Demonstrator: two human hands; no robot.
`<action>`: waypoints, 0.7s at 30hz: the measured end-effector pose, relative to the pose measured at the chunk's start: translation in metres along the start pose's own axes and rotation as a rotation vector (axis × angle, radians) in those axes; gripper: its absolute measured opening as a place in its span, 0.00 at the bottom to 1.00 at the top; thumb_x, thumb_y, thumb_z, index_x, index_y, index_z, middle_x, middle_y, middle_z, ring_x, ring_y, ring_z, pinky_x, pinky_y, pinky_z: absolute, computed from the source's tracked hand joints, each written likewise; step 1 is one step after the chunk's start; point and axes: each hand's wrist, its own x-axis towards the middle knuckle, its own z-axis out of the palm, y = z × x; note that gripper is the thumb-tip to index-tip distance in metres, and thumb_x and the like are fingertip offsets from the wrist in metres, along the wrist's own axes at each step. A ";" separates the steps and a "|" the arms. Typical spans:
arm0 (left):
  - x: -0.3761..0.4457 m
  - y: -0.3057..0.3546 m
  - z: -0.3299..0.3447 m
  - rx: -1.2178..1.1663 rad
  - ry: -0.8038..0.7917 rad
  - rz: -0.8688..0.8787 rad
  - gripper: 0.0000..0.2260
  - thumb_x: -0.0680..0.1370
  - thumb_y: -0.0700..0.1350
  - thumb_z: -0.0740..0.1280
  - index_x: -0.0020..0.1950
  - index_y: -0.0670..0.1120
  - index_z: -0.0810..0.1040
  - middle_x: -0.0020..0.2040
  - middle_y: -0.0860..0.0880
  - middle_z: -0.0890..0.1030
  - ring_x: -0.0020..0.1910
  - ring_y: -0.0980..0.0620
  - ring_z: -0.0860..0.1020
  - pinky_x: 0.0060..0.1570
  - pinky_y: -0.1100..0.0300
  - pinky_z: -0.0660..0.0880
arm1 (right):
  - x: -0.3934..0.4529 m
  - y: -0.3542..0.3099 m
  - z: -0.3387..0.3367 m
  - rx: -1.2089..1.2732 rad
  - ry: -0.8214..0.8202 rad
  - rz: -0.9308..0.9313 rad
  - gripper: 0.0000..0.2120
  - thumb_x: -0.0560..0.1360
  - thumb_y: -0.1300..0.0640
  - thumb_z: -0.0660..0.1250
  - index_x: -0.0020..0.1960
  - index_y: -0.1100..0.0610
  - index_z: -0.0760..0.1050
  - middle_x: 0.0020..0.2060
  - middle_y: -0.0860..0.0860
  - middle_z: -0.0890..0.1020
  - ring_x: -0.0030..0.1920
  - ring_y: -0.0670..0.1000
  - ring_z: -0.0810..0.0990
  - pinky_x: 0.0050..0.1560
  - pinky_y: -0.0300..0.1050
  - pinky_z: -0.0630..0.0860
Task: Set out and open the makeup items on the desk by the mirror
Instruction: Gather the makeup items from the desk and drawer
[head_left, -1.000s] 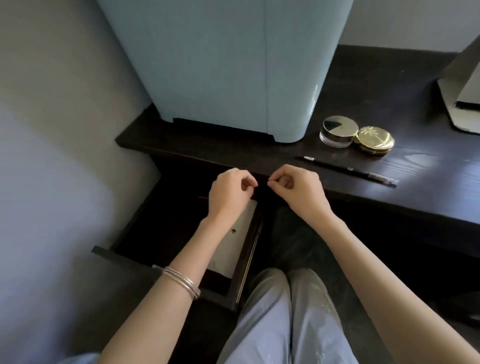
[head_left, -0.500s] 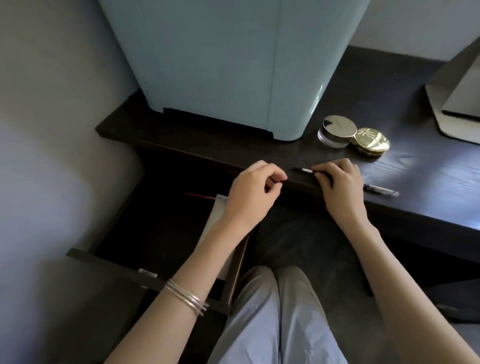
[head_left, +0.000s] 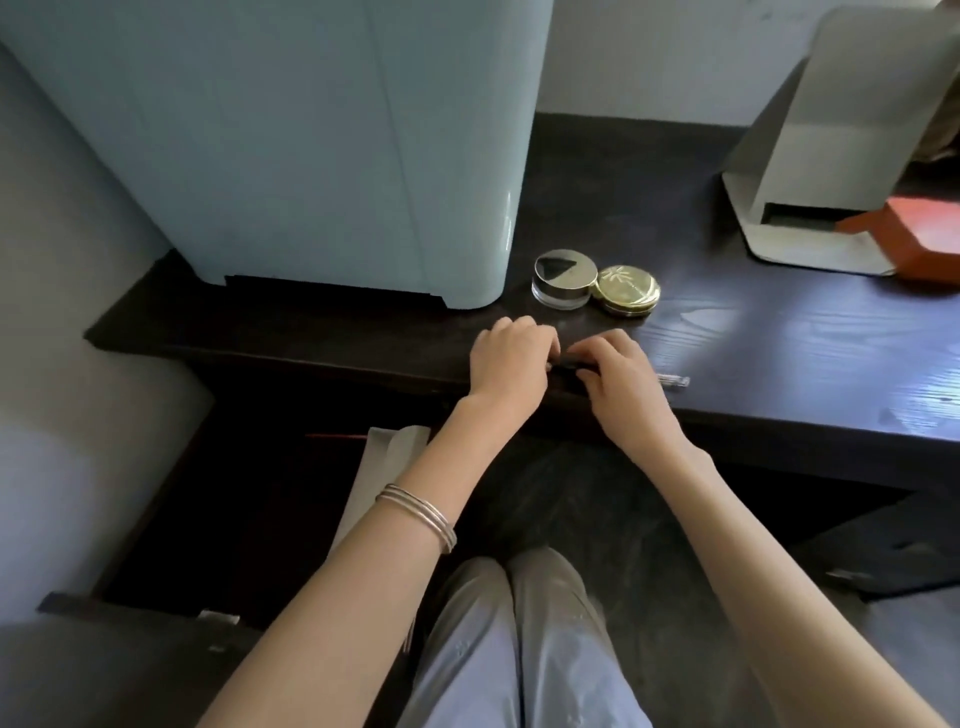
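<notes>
A thin black makeup pencil (head_left: 673, 381) lies along the front edge of the dark desk (head_left: 779, 353); only its clear-capped right end shows. My right hand (head_left: 618, 374) curls over its middle and my left hand (head_left: 511, 364) grips its left end, fingers bent around it. Just behind the hands stand a clear jar with a silver lid (head_left: 565, 278) and a gold compact (head_left: 627, 290), both closed and touching each other.
A large pale blue case (head_left: 322, 156) stands on the desk's left part. A white stand (head_left: 831, 156) and an orange box (head_left: 914, 236) are at the right. Below left, an open drawer (head_left: 249, 509) holds a white card and a thin red stick.
Both hands moved from the desk's front edge up onto the pencil. The right hand reached it first, then the left hand came to its left end. The view shifted rightward.
</notes>
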 end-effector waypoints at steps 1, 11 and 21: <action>0.003 0.004 0.001 0.029 -0.020 0.011 0.10 0.79 0.41 0.64 0.58 0.48 0.77 0.56 0.47 0.77 0.58 0.47 0.73 0.52 0.56 0.68 | 0.000 0.006 -0.005 -0.075 0.011 0.027 0.13 0.77 0.62 0.64 0.60 0.57 0.76 0.57 0.54 0.77 0.59 0.53 0.73 0.60 0.44 0.70; 0.081 0.077 0.014 0.058 0.078 0.183 0.14 0.79 0.42 0.63 0.65 0.45 0.73 0.66 0.45 0.71 0.68 0.45 0.66 0.59 0.53 0.69 | 0.023 0.066 -0.058 -0.043 0.112 0.285 0.09 0.78 0.59 0.62 0.52 0.64 0.77 0.47 0.60 0.80 0.49 0.60 0.78 0.47 0.49 0.71; 0.078 0.083 0.061 0.091 -0.212 0.250 0.21 0.80 0.39 0.56 0.74 0.46 0.64 0.75 0.51 0.62 0.77 0.48 0.50 0.73 0.53 0.53 | 0.048 0.076 -0.032 -0.043 -0.026 0.259 0.12 0.74 0.70 0.57 0.56 0.68 0.74 0.55 0.64 0.78 0.58 0.63 0.74 0.55 0.43 0.64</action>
